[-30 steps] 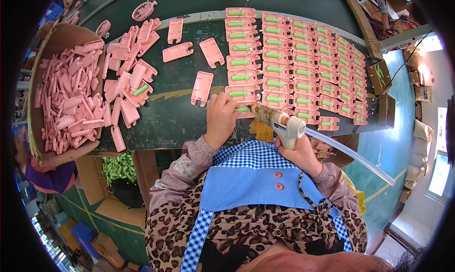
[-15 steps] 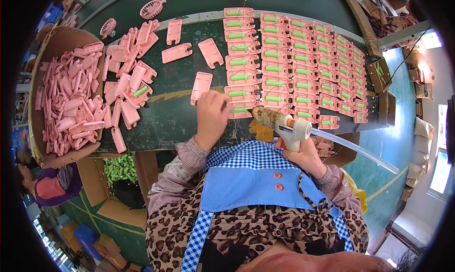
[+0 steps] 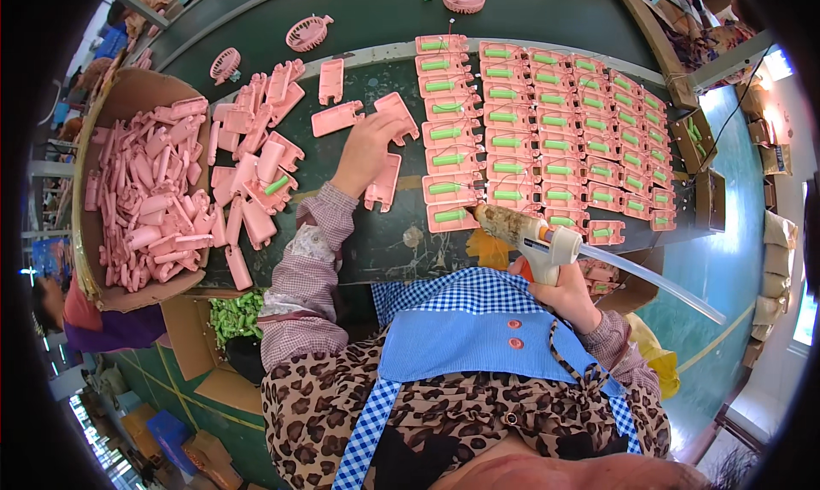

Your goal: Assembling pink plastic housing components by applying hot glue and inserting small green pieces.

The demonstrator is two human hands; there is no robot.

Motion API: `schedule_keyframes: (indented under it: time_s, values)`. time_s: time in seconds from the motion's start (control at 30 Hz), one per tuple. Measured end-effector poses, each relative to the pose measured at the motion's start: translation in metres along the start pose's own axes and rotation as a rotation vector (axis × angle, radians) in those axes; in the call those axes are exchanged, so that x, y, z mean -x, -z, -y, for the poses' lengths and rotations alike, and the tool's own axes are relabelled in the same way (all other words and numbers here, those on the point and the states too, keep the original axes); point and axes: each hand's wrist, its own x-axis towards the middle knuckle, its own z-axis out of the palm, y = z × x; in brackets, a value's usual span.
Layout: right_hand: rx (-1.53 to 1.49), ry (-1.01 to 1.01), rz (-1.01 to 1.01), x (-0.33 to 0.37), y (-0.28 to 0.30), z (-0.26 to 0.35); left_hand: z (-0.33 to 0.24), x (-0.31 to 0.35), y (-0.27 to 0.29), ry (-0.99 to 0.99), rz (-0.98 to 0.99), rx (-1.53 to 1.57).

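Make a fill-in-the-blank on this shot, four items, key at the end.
1. The right hand holds a glue gun whose handle is coloured ____.
2. The left hand is at a plastic shell coloured ____.
3. The cylinders in the rows of shells are coloured ____.
4. The cardboard box heaped with loose parts is on the person's ____ side.

Missing words: white; pink; green; left.

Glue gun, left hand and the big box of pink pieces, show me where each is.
Glue gun (image 3: 548, 249): head view, on its white body.
Left hand (image 3: 366, 154): head view, on the back of the hand.
Big box (image 3: 155, 90): head view, on its far inner wall.
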Motion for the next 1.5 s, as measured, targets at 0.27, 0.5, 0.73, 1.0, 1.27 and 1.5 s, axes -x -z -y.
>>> schedule_keyframes:
  time_s: [0.27,0.5,0.73,1.0,1.27,1.5]
  values:
    - [0.037,-0.038,0.01,-0.006,0.001,0.006,-0.011,0.017,0.014,-0.154,0.048,-0.036]
    - [0.011,-0.037,0.028,-0.01,-0.001,0.009,-0.025,0.035,0.024,-0.135,0.128,-0.08]
    - [0.005,-0.033,0.029,-0.01,0.001,0.008,-0.005,0.038,0.023,-0.004,-0.102,-0.137]
    - [0.024,-0.045,0.014,-0.008,0.001,0.009,0.005,0.006,0.005,-0.109,-0.144,-0.108]
    - [0.044,-0.059,0.025,-0.009,0.003,0.009,-0.007,0.034,0.006,0.042,-0.209,-0.154]
    - [0.001,-0.045,0.034,-0.012,0.003,0.008,0.001,0.058,0.02,0.162,-0.314,-0.124]
